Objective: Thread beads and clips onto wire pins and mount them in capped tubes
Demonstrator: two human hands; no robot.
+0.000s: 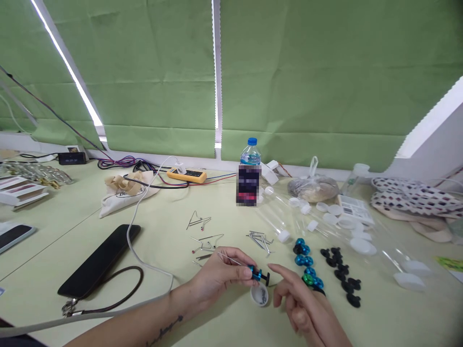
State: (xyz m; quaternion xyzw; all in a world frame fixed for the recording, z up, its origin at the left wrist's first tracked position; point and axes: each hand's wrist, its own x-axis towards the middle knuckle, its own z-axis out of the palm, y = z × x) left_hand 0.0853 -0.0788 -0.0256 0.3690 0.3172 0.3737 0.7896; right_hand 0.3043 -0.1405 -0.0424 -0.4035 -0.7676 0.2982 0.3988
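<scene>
My left hand point(231, 267) pinches a small blue metal piece point(256, 273) with a black knob-like part point(265, 278) at its right end. A thin metal rod point(231, 259) slants up and left from the grip. My right hand point(300, 301) is just right of the piece, its index finger stretched out and the other fingers loosely bent. Nothing shows clearly in it. Beneath the piece lies a round white cap point(259, 303) with tiny dark bits inside. Blue metal pieces point(304, 260), one green, and black discs with stems point(340, 272) lie to the right.
Loose hex keys point(259, 241) lie beyond my hands. Further back stand a bottle point(249, 173), clear tubes with white caps point(275, 221) and a plastic bag point(313, 185). At left are a black power bank point(99, 262), a white cable point(132, 241) and a cloth pouch point(126, 190).
</scene>
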